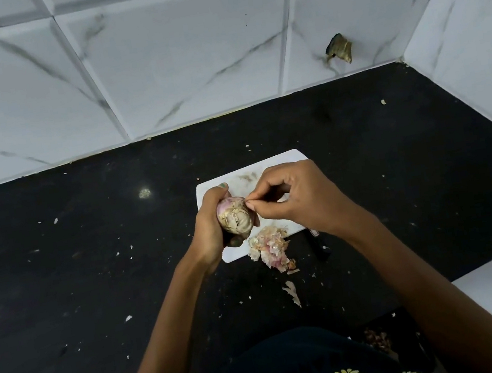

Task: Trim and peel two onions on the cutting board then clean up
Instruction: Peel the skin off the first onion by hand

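Onion (pixel 234 219) held above white cutting board (pixel 270 166) on black bench (pixel 87 242). Left hand (pixel 212 226) wrapped round it in firm grip; right hand (pixel 294 195) pinching papery skin at its top. Probably light, firm, slippery once bare. Peel heap (pixel 271 248) just below.

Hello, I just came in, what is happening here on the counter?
A person is peeling an onion over a white cutting board on a black counter. The left hand holds the onion, and the right hand pinches a thin bit of skin at its top. A pile of peels lies at the board's near edge. A dark knife lies beside the board, partly hidden by the right wrist.
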The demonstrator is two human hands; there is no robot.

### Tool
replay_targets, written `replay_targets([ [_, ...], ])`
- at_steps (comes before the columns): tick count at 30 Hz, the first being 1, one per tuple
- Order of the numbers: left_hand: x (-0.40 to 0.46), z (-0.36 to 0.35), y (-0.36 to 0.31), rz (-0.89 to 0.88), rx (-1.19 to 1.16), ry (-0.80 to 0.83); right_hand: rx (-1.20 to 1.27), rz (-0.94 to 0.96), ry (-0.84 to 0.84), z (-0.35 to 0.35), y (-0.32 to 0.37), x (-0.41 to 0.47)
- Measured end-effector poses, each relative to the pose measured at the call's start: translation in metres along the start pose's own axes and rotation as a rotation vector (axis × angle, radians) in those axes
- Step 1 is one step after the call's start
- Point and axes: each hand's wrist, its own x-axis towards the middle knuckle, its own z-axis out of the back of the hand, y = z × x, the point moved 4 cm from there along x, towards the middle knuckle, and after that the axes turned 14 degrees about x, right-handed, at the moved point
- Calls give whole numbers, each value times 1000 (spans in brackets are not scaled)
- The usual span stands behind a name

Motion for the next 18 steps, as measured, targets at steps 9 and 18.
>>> replay_targets([
  [9, 4, -3, 7, 88, -110, 75, 91, -86, 117, -1, -1, 0],
  [18, 3, -4, 12, 108, -38, 244, 134, -89, 89, -1, -8, 3],
])
